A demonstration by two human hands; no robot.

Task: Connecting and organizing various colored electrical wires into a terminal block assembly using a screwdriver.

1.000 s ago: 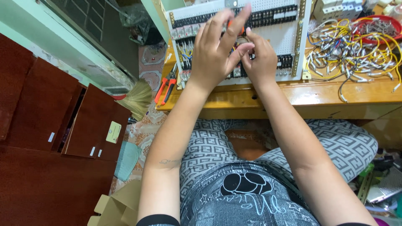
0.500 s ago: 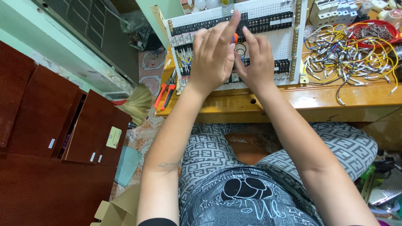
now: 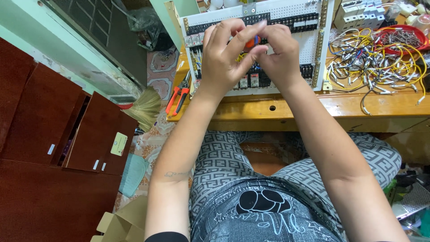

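Head view shows the left hand [image 3: 226,56] and right hand [image 3: 280,56] pinching a small orange-and-blue piece [image 3: 251,41] together above the perforated panel [image 3: 309,49], near the workbench's [image 3: 277,107] rear edge. It could slip into the components if either grip loosens.

- Small orange-and-blue tool [image 3: 251,41], mostly hidden (type unclear), pinched at frame's 12 o'clock.
- White perforated panel [image 3: 293,39] with black terminal rows, lying flat behind it.
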